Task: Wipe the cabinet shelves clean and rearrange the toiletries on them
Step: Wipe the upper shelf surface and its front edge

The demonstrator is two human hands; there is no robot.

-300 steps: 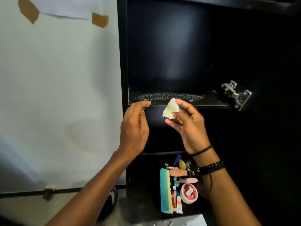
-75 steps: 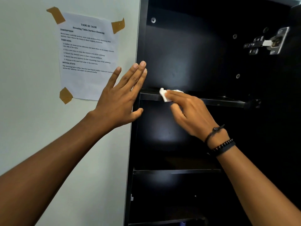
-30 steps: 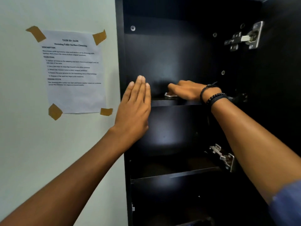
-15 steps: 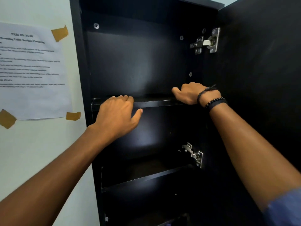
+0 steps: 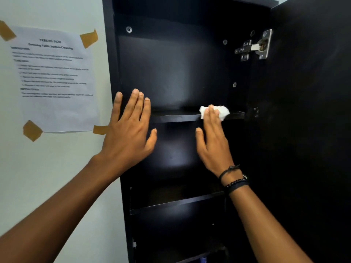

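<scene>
**Wipe on the top shelf, right end**

Around the action first: a tall black wooden cabinet stands open against a pale wall; its black door is swung out on the right, hung on a silver metal hinge; left of the cabinet a white printed paper sheet is stuck to the wall with tan tape pieces, its text too blurred to read. Nothing stands on the black upper shelf but the wipe; the black lower shelf below it lies in shadow.

The left hand is up flat, fingers straight and spread, released, holding nothing; it covers the shelf's left end and the cabinet's left side panel; whether the palm touches I cannot tell.

Over to the right hand, dark cord and bead bracelets at the wrist; fingers straight, pointing up and into the cabinet, pressing down on the crumpled white wipe, not curled round it.

The wipe sits on the upper shelf's front edge, toward the right end, near the door side; its long axis runs left to right along the edge; the fingers cover its middle, and it shows on both sides of them.
</scene>
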